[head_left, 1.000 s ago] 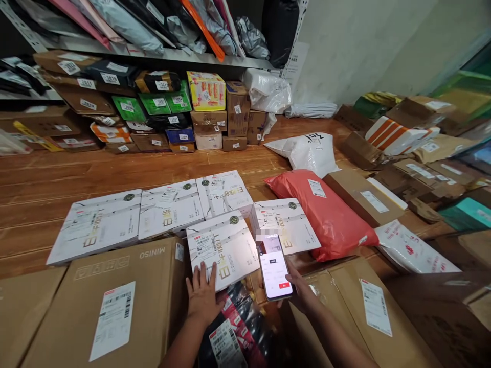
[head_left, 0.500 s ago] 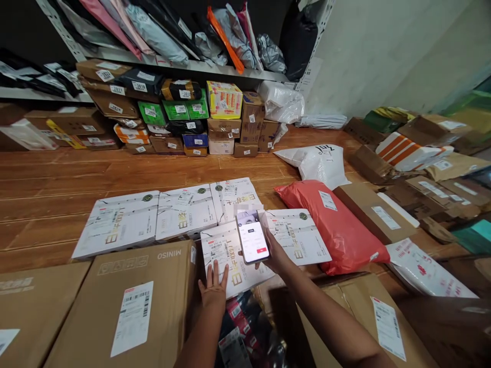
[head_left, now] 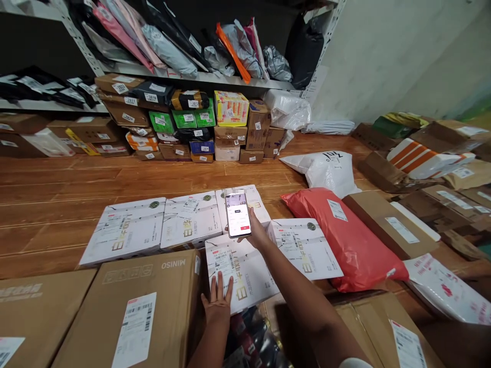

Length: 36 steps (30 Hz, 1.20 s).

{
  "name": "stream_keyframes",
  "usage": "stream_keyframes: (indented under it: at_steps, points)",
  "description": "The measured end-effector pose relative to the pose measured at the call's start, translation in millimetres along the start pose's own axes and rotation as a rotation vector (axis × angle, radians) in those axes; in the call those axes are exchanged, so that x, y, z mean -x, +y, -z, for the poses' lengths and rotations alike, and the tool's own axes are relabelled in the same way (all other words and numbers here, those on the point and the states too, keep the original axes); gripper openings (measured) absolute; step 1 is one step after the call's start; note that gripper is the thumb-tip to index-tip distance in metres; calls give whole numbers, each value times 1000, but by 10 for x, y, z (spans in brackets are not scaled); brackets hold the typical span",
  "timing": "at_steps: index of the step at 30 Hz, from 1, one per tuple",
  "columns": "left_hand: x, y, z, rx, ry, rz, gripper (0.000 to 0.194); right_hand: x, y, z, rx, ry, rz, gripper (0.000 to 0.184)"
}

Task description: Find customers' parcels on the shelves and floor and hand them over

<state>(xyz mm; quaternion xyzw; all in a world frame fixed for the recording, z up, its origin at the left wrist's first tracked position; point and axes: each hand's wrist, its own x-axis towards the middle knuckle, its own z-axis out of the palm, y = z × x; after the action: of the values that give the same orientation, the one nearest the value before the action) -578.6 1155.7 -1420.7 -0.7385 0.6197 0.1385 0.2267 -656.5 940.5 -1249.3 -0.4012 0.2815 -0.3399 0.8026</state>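
My right hand [head_left: 256, 230] grips a smartphone [head_left: 238, 217] with a lit screen, held over the group of white boxes. My left hand [head_left: 218, 301], fingers spread, lies on the lower-left part of a white printed box [head_left: 245, 276] that bears a shipping label. Just right of that box is another white box [head_left: 303, 248]. Behind, in a row, are three more: a left white box [head_left: 125, 230], a middle white box [head_left: 190, 217] and a right white box [head_left: 261, 204], the last partly hidden by the phone.
Large cardboard boxes [head_left: 153, 306] stand at the front left. A red plastic parcel [head_left: 349, 240] and a white bag [head_left: 330, 171] lie to the right, near a cardboard box [head_left: 391, 225]. Numbered parcels [head_left: 230, 110] are stacked under a shelf [head_left: 215, 77] at the back.
My right hand has carried the phone left and away from me, from over the near white box towards the back row. My left hand stays on the near box. The camera view has shifted slightly.
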Motion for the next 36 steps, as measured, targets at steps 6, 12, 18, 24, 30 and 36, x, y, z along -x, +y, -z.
stream_keyframes:
  at_steps: [6, 12, 18, 24, 30, 36]
  points:
    - [-44, 17, -66, -10, 38, 11, 98, -127, 16, 69, 1, -1, 24, 60]
    - [-62, 18, -63, -1, 25, 6, 98, -215, 22, 125, -8, -9, 30, 62]
    - [-95, 38, -132, -17, 53, 19, 98, -257, 30, 181, -1, -10, 23, 64]
    - [-133, 40, -195, -11, 70, 21, 95, -273, 23, 191, 45, 3, 23, 65]
    - [-104, 41, -131, -28, 56, 17, 97, -229, -21, 194, 29, -25, 30, 61]
    - [-84, 49, -57, -47, 47, 22, 99, 57, -104, 227, -8, -132, 12, 81]
